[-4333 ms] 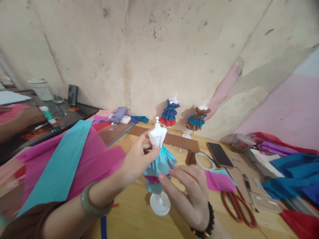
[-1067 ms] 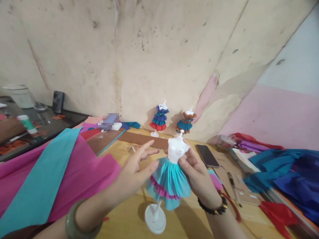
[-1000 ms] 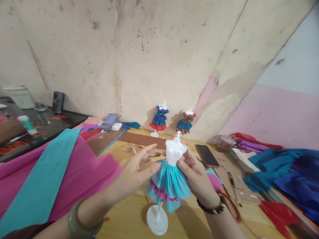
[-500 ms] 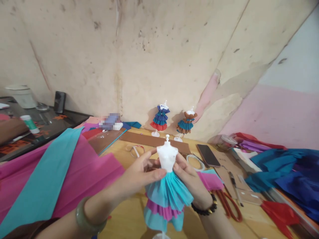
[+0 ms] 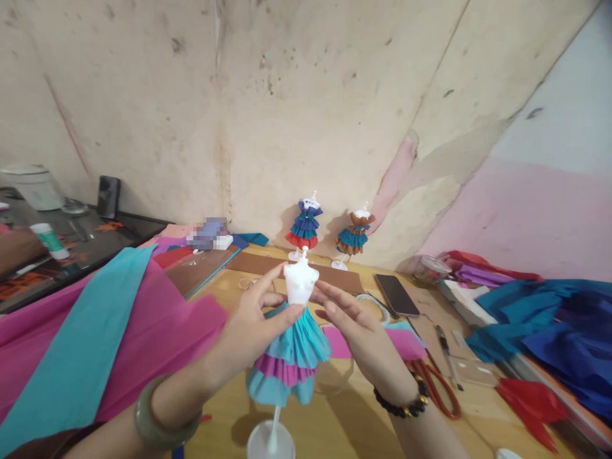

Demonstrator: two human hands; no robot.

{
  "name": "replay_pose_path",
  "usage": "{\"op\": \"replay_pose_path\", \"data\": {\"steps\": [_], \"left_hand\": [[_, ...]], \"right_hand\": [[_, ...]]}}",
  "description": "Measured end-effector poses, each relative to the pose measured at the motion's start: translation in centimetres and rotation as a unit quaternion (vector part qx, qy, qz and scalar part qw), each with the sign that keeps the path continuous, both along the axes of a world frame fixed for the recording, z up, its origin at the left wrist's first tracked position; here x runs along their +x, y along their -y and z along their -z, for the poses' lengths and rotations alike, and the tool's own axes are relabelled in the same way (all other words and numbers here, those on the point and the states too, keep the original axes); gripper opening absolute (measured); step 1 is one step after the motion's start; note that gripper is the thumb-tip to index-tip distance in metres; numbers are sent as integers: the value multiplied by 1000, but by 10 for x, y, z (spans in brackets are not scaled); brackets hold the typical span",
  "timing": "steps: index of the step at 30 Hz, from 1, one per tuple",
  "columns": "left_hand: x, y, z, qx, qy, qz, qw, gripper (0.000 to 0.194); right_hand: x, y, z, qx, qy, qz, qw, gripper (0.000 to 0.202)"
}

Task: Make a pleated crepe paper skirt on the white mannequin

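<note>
We hold the mini mannequin tilted over the table, waist between our left hand's thumb and fingers, probably to spare the ruffled skirt; our right hand is loosely spread alongside (contact unclear).

A small white plastic mannequin bust wears a tiered, ruffled skirt banded turquoise, magenta, then turquoise again. One layered miniature dress is dark blue, teal and red; a second miniature dress is brown and teal. The beige plaster wall is speckled dark.
</note>
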State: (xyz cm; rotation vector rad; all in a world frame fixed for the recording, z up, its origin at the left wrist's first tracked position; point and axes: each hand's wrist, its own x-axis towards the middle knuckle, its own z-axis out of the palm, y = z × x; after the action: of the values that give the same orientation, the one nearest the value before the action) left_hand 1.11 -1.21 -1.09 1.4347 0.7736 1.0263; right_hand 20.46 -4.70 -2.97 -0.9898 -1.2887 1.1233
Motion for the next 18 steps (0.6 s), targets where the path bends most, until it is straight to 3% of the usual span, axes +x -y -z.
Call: {"op": "replay_pose_path", "data": {"steps": [4, 7, 11, 18], "left_hand": [[3, 3, 0, 28, -8, -23, 999, 79], [4, 4, 7, 39, 1, -2, 999, 77], [-1, 0, 9, 43, 3, 57, 997, 75], [-9, -13, -1, -9, 19, 169, 985, 54]], "right_hand": [[-8, 6, -5, -18, 101, 46, 994, 39], [-16, 9, -8, 31, 135, 70, 988, 31], [-19, 10, -9, 89, 154, 98, 979, 20], [-19, 9, -8, 79, 188, 110, 973, 21]]}}
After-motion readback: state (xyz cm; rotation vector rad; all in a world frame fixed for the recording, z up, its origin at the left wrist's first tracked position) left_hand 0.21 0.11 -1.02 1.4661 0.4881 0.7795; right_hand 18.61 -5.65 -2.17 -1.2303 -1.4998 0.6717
